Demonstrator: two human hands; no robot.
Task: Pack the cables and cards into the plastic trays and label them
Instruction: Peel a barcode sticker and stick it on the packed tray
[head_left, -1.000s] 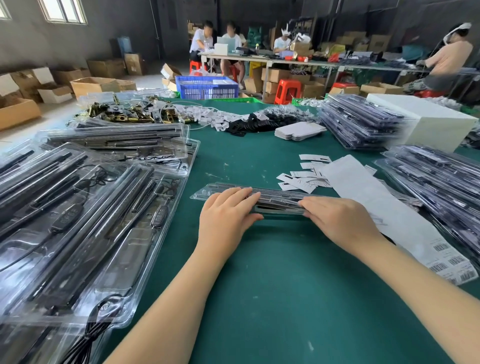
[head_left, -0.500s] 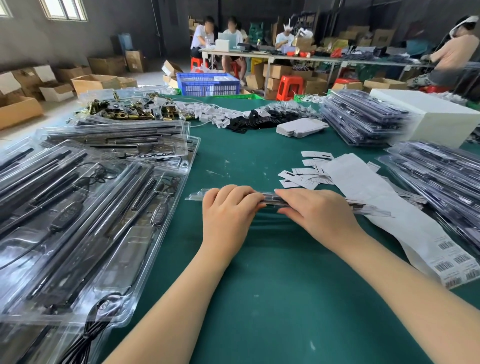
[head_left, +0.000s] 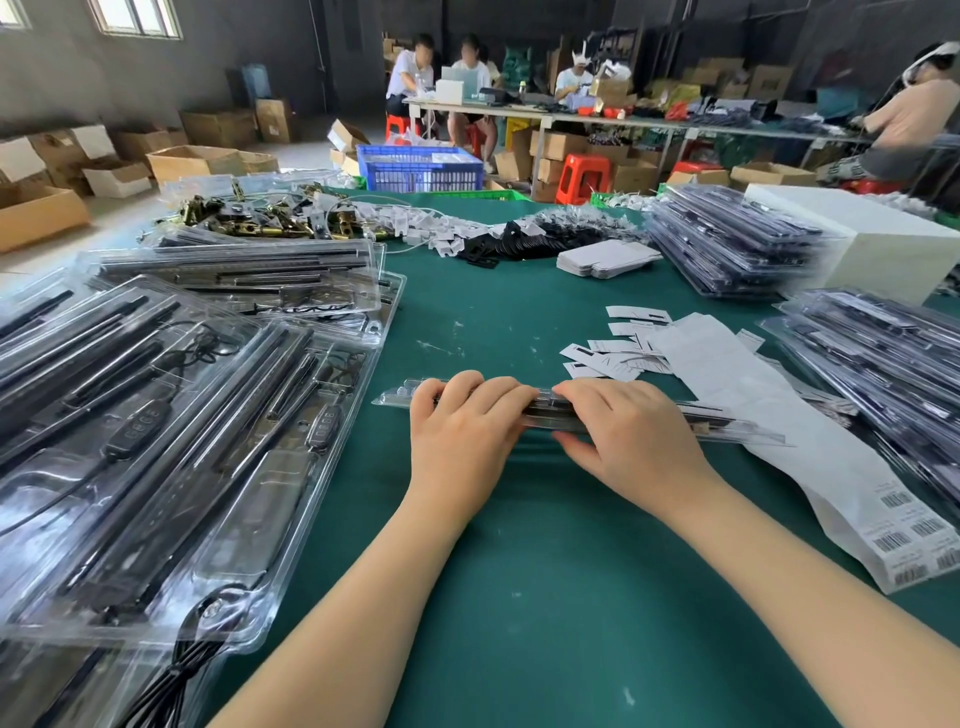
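**Inspection: both hands on one plastic tray at counter centre**

The left hand (head_left: 462, 431) grips the left portion of a long, clear plastic tray (head_left: 727, 418), fingers curled over its far edge. The right hand (head_left: 631, 441) holds the same tray just beside the left, fingers bent over the top and thumb under the near edge. The tray lies across the green counter (head_left: 545, 597); its right end rests on a long white label sheet (head_left: 810, 467) bearing barcodes at its near end. Dark contents show inside the tray; whether cables or cards cannot be told.

Small loose white cards (head_left: 613, 353) lie scattered just beyond the tray, touching the label sheet. To the left, open trays holding black cables and rods (head_left: 171, 431) overlap one another. Stacks of closed trays (head_left: 727, 244) sit at the far right, with a further stack (head_left: 883, 364) along the right edge. A white box (head_left: 872, 234) stands beside the far stack. A flat pile of white cards (head_left: 608, 258) lies near mid-counter, far side.
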